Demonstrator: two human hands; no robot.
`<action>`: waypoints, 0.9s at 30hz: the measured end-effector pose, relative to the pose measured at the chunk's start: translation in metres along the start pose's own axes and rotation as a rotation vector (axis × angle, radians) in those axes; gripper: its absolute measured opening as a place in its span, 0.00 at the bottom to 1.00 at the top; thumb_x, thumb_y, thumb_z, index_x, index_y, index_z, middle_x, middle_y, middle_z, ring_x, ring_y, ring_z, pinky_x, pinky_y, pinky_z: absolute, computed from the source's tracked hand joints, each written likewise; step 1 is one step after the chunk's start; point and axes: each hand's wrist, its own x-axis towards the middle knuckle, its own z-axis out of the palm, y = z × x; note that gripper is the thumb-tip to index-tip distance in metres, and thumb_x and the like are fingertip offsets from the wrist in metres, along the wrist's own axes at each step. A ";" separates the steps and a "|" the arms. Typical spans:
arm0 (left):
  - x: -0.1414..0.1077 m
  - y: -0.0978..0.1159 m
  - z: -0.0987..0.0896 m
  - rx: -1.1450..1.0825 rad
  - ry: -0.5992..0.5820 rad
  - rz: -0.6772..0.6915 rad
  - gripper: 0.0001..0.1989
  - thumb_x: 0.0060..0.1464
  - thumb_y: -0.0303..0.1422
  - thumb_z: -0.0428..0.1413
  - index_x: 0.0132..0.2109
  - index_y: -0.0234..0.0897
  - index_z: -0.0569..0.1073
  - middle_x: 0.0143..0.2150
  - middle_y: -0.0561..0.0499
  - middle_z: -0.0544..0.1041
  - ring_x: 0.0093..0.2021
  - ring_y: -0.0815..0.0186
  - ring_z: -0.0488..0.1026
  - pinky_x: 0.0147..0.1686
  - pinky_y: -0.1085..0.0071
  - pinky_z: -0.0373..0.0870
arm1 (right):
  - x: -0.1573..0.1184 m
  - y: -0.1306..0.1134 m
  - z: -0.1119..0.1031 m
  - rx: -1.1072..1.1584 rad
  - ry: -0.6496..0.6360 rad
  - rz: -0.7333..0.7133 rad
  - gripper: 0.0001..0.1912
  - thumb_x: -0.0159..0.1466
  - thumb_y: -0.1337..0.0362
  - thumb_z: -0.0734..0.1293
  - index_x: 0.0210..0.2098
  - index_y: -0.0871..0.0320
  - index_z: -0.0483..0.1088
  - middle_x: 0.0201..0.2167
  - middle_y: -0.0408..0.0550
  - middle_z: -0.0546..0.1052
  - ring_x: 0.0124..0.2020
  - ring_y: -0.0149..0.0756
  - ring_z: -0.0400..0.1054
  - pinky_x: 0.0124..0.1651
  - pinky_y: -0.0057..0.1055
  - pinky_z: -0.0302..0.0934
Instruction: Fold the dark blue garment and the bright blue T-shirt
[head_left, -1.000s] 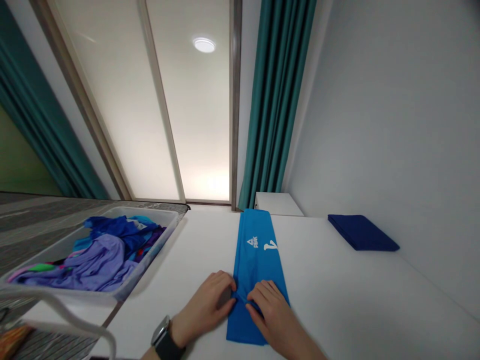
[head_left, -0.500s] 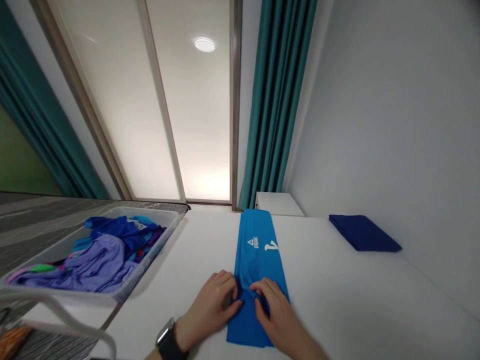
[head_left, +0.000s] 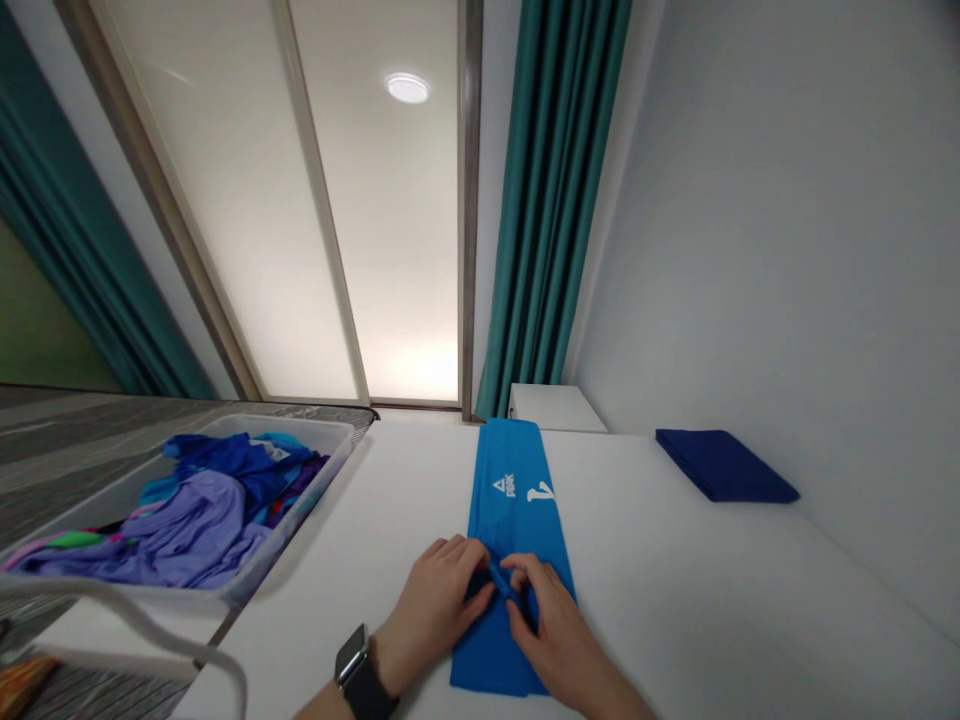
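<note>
A blue sports shirt (head_left: 525, 520) with a white PEAK logo and another white mark lies on the white table, folded into a long narrow strip. From its left side, my left hand (head_left: 444, 590) closes on the cloth, thumb and fingers meeting at a raised fold. Opposite, my right hand (head_left: 546, 625) pinches the same fold between thumb and bent fingers. The fingers hide part of the fold. A smartwatch (head_left: 362, 670) is on my left wrist.
A plastic bin (head_left: 330, 437) of rumpled clothes, with a lilac garment (head_left: 199, 530) on top, stands at the left. On the table (head_left: 675, 610), a folded navy garment (head_left: 727, 467) lies near the right wall. A grey curved tube (head_left: 142, 620) shows at lower left.
My left hand has moved right onto the shirt and now grips the fold beside my right hand. The right hand has hardly moved and keeps its pinch.
</note>
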 end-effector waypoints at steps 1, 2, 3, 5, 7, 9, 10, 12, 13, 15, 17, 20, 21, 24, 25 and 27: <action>0.000 -0.001 0.001 -0.013 -0.002 -0.001 0.06 0.56 0.26 0.54 0.40 0.40 0.67 0.38 0.51 0.75 0.38 0.62 0.71 0.39 0.66 0.63 | 0.000 -0.001 0.000 -0.025 -0.013 -0.016 0.20 0.59 0.75 0.60 0.49 0.53 0.63 0.38 0.46 0.71 0.42 0.38 0.67 0.47 0.35 0.64; 0.000 -0.002 0.002 -0.021 -0.006 0.000 0.06 0.56 0.25 0.54 0.41 0.41 0.67 0.38 0.51 0.75 0.39 0.62 0.71 0.39 0.66 0.63 | 0.000 -0.001 0.000 -0.052 -0.023 -0.032 0.21 0.57 0.76 0.60 0.48 0.54 0.64 0.37 0.46 0.70 0.41 0.38 0.67 0.47 0.35 0.64; 0.000 -0.003 0.002 -0.026 -0.010 -0.001 0.07 0.56 0.24 0.53 0.40 0.41 0.67 0.38 0.51 0.75 0.39 0.62 0.71 0.39 0.66 0.63 | 0.000 -0.001 0.001 -0.077 -0.033 -0.046 0.21 0.56 0.77 0.60 0.47 0.54 0.64 0.37 0.46 0.70 0.40 0.38 0.66 0.46 0.35 0.63; -0.002 -0.004 0.003 -0.034 -0.014 -0.005 0.08 0.54 0.23 0.53 0.39 0.41 0.68 0.38 0.51 0.75 0.39 0.61 0.71 0.41 0.65 0.63 | 0.000 -0.001 0.002 -0.121 -0.044 -0.065 0.20 0.56 0.78 0.60 0.45 0.55 0.65 0.36 0.45 0.69 0.39 0.38 0.65 0.45 0.35 0.62; -0.004 -0.004 0.003 -0.052 -0.013 -0.021 0.08 0.53 0.22 0.53 0.38 0.40 0.69 0.37 0.51 0.75 0.40 0.61 0.70 0.42 0.64 0.63 | 0.000 -0.001 0.002 -0.152 -0.055 -0.077 0.18 0.56 0.79 0.60 0.43 0.55 0.65 0.35 0.45 0.68 0.39 0.37 0.64 0.45 0.35 0.61; -0.007 -0.002 0.003 -0.098 -0.007 -0.049 0.08 0.53 0.22 0.53 0.37 0.41 0.69 0.38 0.51 0.75 0.41 0.60 0.70 0.45 0.63 0.64 | 0.000 -0.001 0.002 -0.168 -0.069 -0.082 0.17 0.56 0.80 0.59 0.40 0.54 0.66 0.35 0.44 0.69 0.39 0.37 0.64 0.45 0.35 0.60; -0.008 -0.002 0.003 -0.130 -0.002 -0.065 0.08 0.52 0.22 0.53 0.37 0.41 0.69 0.38 0.51 0.76 0.41 0.60 0.70 0.46 0.63 0.64 | 0.000 -0.002 0.002 -0.172 -0.078 -0.083 0.17 0.56 0.80 0.60 0.39 0.54 0.66 0.36 0.44 0.69 0.39 0.37 0.64 0.45 0.34 0.60; -0.010 -0.001 0.002 -0.208 0.002 -0.096 0.09 0.52 0.22 0.52 0.37 0.41 0.70 0.39 0.51 0.76 0.43 0.61 0.70 0.48 0.62 0.64 | 0.000 -0.003 0.001 -0.176 -0.089 -0.083 0.17 0.56 0.80 0.60 0.38 0.54 0.66 0.36 0.44 0.69 0.40 0.37 0.64 0.46 0.33 0.60; -0.011 -0.001 0.001 -0.248 -0.005 -0.103 0.09 0.51 0.22 0.52 0.37 0.41 0.70 0.39 0.51 0.76 0.44 0.61 0.70 0.49 0.63 0.63 | 0.000 -0.003 0.000 -0.179 -0.093 -0.084 0.17 0.56 0.81 0.61 0.38 0.54 0.66 0.37 0.44 0.70 0.41 0.37 0.65 0.46 0.34 0.59; -0.011 -0.001 -0.001 -0.314 -0.032 -0.102 0.09 0.51 0.22 0.52 0.36 0.41 0.70 0.38 0.52 0.76 0.44 0.62 0.70 0.50 0.63 0.63 | 0.000 -0.005 -0.001 -0.188 -0.103 -0.095 0.17 0.56 0.81 0.61 0.38 0.53 0.67 0.37 0.44 0.70 0.42 0.37 0.65 0.49 0.34 0.59; -0.011 -0.002 -0.005 -0.359 -0.055 -0.103 0.07 0.53 0.25 0.52 0.36 0.41 0.71 0.38 0.52 0.77 0.44 0.62 0.70 0.50 0.64 0.63 | 0.000 -0.005 -0.002 -0.187 -0.114 -0.108 0.17 0.56 0.80 0.62 0.38 0.53 0.67 0.38 0.43 0.71 0.43 0.37 0.66 0.50 0.35 0.58; -0.007 -0.007 -0.011 -0.449 -0.055 -0.177 0.07 0.60 0.31 0.48 0.42 0.41 0.70 0.36 0.53 0.78 0.39 0.64 0.72 0.46 0.65 0.65 | 0.000 -0.006 -0.004 -0.168 -0.124 -0.128 0.18 0.56 0.81 0.61 0.39 0.52 0.68 0.39 0.44 0.71 0.45 0.38 0.65 0.52 0.36 0.58; -0.005 -0.009 -0.012 -0.502 -0.059 -0.212 0.08 0.61 0.32 0.47 0.45 0.41 0.69 0.35 0.53 0.78 0.37 0.64 0.72 0.43 0.67 0.65 | 0.000 -0.006 -0.005 -0.163 -0.129 -0.133 0.19 0.56 0.81 0.61 0.39 0.52 0.68 0.39 0.44 0.71 0.45 0.38 0.65 0.52 0.36 0.58; 0.003 -0.019 -0.011 -0.658 -0.078 -0.276 0.08 0.62 0.33 0.47 0.48 0.40 0.64 0.32 0.53 0.80 0.32 0.66 0.74 0.37 0.70 0.66 | 0.000 -0.007 -0.004 -0.183 -0.154 -0.137 0.19 0.56 0.81 0.62 0.40 0.52 0.68 0.40 0.43 0.71 0.45 0.38 0.65 0.52 0.37 0.57; 0.007 -0.022 -0.010 -0.682 -0.079 -0.286 0.08 0.62 0.34 0.48 0.48 0.40 0.64 0.31 0.53 0.80 0.32 0.66 0.74 0.35 0.70 0.66 | 0.001 -0.007 -0.003 -0.202 -0.160 -0.138 0.18 0.57 0.80 0.63 0.40 0.52 0.67 0.40 0.43 0.71 0.45 0.38 0.65 0.53 0.38 0.57; 0.014 -0.028 -0.007 -0.685 -0.079 -0.301 0.09 0.61 0.34 0.48 0.48 0.39 0.63 0.30 0.53 0.80 0.30 0.66 0.74 0.33 0.71 0.66 | 0.001 -0.006 -0.001 -0.257 -0.161 -0.154 0.17 0.57 0.79 0.64 0.39 0.52 0.66 0.40 0.43 0.71 0.45 0.39 0.65 0.53 0.39 0.57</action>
